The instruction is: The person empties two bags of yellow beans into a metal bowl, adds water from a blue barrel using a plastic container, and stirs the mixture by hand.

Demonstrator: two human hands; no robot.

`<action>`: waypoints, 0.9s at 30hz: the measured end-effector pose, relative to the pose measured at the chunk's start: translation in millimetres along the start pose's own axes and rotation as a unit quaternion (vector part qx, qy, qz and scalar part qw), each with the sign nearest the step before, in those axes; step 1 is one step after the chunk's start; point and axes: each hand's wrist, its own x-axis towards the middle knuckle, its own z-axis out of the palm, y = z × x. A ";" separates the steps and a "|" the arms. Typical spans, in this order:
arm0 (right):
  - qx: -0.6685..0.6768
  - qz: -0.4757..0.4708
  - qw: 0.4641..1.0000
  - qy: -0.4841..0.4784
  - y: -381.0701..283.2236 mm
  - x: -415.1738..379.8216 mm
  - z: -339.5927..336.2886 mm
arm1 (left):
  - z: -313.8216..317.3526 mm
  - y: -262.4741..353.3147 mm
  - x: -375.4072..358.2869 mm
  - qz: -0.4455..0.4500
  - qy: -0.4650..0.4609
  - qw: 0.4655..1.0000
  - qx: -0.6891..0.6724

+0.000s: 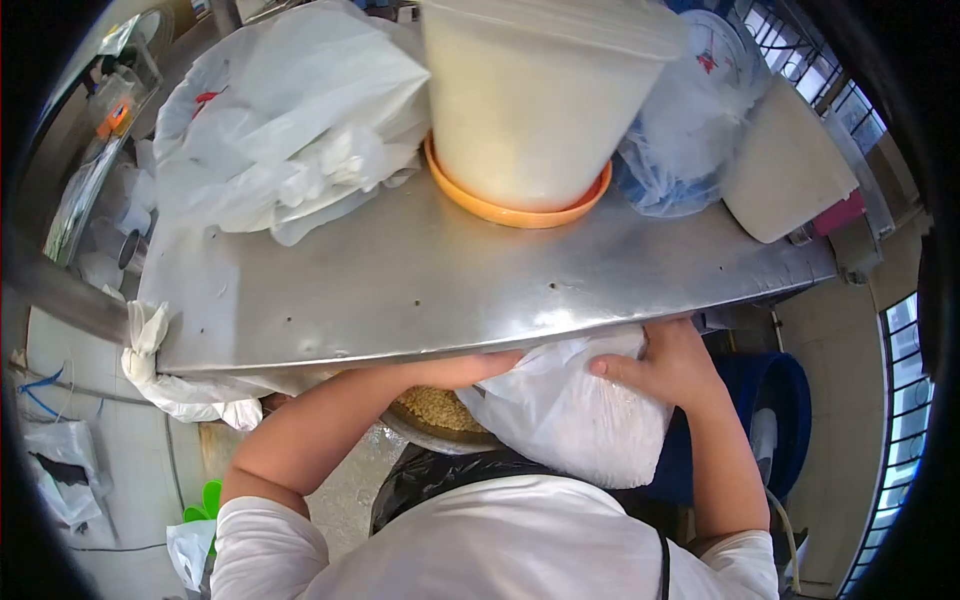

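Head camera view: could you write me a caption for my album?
Left hand and right hand on a white plastic bag, beside a pan of yellowish grains, near a metal table.

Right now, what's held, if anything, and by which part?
White plastic bag, held at its upper right by the right hand. The left hand meets its upper left; fingers hidden, so that grip can't be told.

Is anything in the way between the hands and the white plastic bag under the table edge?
Nothing that I can see: the left hand and right hand both touch the white plastic bag. The metal table hides some fingers, though.
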 end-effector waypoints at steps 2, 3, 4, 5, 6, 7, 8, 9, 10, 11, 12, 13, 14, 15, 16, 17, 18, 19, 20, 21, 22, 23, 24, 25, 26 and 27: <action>0.017 0.009 1.000 -0.014 -0.6 8.3 5.7 | -2.0 -8.3 -30.9 -0.051 0.018 0.999 0.001; 0.010 0.008 1.000 -0.003 2.2 9.9 9.3 | -6.6 -11.9 -45.6 -0.049 0.004 0.995 0.081; 0.003 0.006 1.000 0.008 3.2 11.2 11.4 | -11.6 -16.8 -59.7 -0.047 -0.009 0.986 0.160; 0.002 0.000 1.000 0.005 1.1 12.0 11.5 | -14.6 -28.6 -74.8 -0.052 -0.003 0.986 0.159; 0.004 0.025 1.000 -0.004 -1.6 12.5 11.5 | -14.8 -45.6 -89.4 -0.089 0.033 0.981 0.169; 0.007 0.052 0.999 -0.012 -3.3 11.2 13.1 | -13.0 -56.2 -98.5 -0.126 0.065 0.974 0.178; 0.008 0.049 0.999 -0.017 2.7 9.4 18.3 | -6.8 -63.3 -100.9 -0.131 0.066 0.973 0.176; 0.072 0.036 0.997 -0.019 14.7 6.8 25.9 | 0.8 -66.8 -102.0 -0.159 0.070 0.968 0.180; 0.135 0.023 0.990 -0.019 24.9 3.7 30.6 | 5.3 -67.4 -103.8 -0.186 0.075 0.962 0.185; 0.134 0.019 0.991 -0.022 31.2 -3.7 32.6 | 5.8 -67.3 -108.2 -0.188 0.079 0.962 0.184; 0.157 0.020 0.986 0.051 36.7 -16.3 35.3 | 4.9 -67.4 -113.9 -0.185 0.085 0.961 0.187; 0.179 0.021 0.976 0.124 40.3 -29.5 39.5 | 3.1 -67.4 -118.2 -0.182 0.090 0.961 0.190; 0.178 0.018 0.976 0.123 42.9 -45.1 46.3 | 1.5 -66.7 -119.7 -0.177 0.095 0.960 0.193; 0.256 0.055 0.955 0.136 45.6 -65.4 54.6 | -4.4 -53.7 -120.8 -0.178 0.095 0.960 0.192; 0.333 0.093 0.927 0.148 47.4 -84.5 61.4 | -14.5 -30.6 -122.3 -0.232 0.088 0.958 0.141; 0.413 0.161 0.887 0.130 38.7 -99.9 63.9 | -18.7 -17.0 -120.5 -0.285 0.081 0.951 0.091; 0.488 0.227 0.835 0.110 29.5 -113.4 65.6 | -11.6 -11.7 -113.2 -0.223 0.111 0.965 0.087; 0.552 0.238 0.789 0.125 31.4 -123.1 75.6 | -0.7 -1.6 -102.5 -0.160 0.137 0.974 0.083; 0.554 0.238 0.788 0.127 31.6 -123.4 76.4 | 11.8 16.4 -90.9 -0.113 0.143 0.982 0.055; 0.540 0.247 0.796 0.120 28.1 -119.9 74.0 | 26.6 38.6 -77.9 -0.063 0.146 0.987 0.027; 0.525 0.256 0.804 0.114 24.3 -116.6 71.2 | 46.9 53.1 -65.3 -0.031 0.124 0.992 0.005; 0.524 0.272 0.796 0.131 20.7 -112.2 68.9 | 62.1 65.1 -53.1 0.001 0.103 0.995 -0.016; 0.525 0.272 0.796 0.133 22.4 -109.6 68.0 | 71.1 75.3 -41.5 0.002 0.102 0.995 -0.015; 0.515 0.267 0.801 0.147 24.5 -107.8 69.6 | 79.2 84.7 -33.3 -0.026 0.070 0.996 0.054; 0.507 0.263 0.805 0.162 25.6 -104.6 69.7 | 84.0 90.4 -29.6 -0.054 0.038 0.990 0.124; 0.493 0.273 0.808 0.170 21.8 -100.8 66.3 | 84.6 85.8 -25.4 -0.036 0.066 0.990 0.119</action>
